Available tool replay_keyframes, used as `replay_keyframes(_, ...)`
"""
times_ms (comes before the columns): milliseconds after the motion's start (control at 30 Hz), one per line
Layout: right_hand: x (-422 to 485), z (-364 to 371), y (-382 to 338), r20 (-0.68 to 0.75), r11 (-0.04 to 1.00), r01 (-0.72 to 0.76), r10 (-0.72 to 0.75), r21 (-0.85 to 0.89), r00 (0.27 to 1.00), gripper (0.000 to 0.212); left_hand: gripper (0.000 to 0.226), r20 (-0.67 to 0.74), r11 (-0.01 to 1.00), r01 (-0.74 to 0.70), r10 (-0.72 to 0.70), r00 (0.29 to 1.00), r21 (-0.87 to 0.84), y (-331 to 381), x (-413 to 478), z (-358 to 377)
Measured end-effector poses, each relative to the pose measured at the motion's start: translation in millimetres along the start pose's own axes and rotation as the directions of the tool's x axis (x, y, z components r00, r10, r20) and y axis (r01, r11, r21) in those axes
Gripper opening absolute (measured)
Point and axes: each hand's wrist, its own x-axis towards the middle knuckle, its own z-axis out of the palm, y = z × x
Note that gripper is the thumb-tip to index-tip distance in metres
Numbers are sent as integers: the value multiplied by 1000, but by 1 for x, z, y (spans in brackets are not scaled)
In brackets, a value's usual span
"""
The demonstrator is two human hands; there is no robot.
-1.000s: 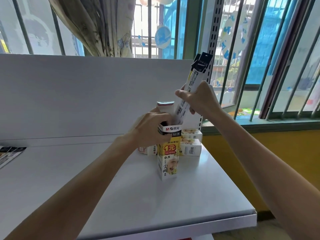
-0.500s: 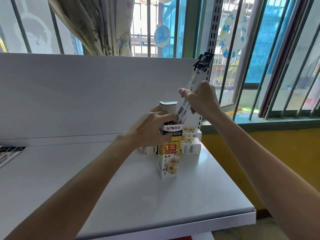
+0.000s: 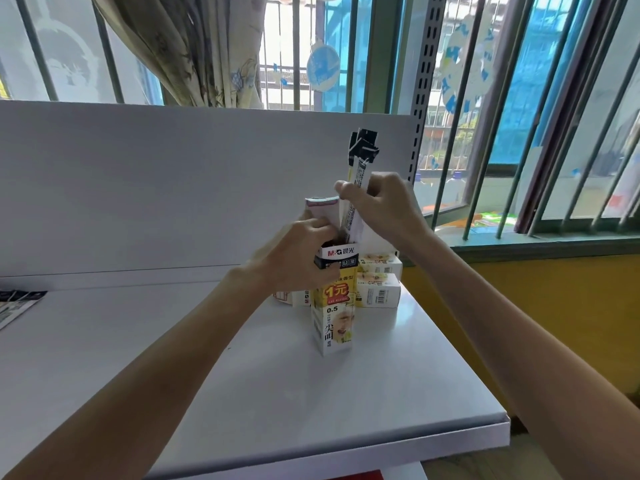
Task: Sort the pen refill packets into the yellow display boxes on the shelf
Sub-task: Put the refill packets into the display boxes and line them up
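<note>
Refill packets (image 3: 360,168) pinched in right hand (image 3: 384,209), ends hidden (inside yellow box (image 3: 334,306) gripped by left hand (image 3: 294,261))

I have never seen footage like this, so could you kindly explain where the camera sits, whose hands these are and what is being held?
There is no machine here: a person works with bare hands, and the one camera is worn on the head, looking forward and down. The left hand grips the top of an upright yellow display box standing on a white shelf. The right hand holds a bundle of pen refill packets, whose lower ends reach the box's open top. Behind it, similar boxes lie stacked. Flat packets lie at the shelf's far left.
</note>
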Motion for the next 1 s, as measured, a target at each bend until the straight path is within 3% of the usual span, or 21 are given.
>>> replay_keyframes(200,2,7,-3,-122,996,50,-58,-69,991,34,25,31,1000,-2,2,1000,29,1,0,-4)
replay_keyframes(467,12,-3,5,-349,962,-69,161,263,923,30,29,49,998,-6,3,999,58,-3,-1,-4)
replay_keyframes(633,13,-8,6,-352,957,-30,135,289,926,32,40,-136,992,62,-77,988,-112,-2,-7,4)
replay_keyframes(700,11,-6,8,-319,955,-15,114,297,941,30,37,-175,996,48,-60,983,-71,-2,-9,5)
replay_keyframes(867,9,-9,12,-178,936,37,28,350,984,30,38,-244,969,106,-50,969,222,-6,-10,5)
replay_keyframes(1000,10,-12,10,-181,925,65,5,374,983,31,33,-165,973,140,-110,980,182,-13,-8,-3)
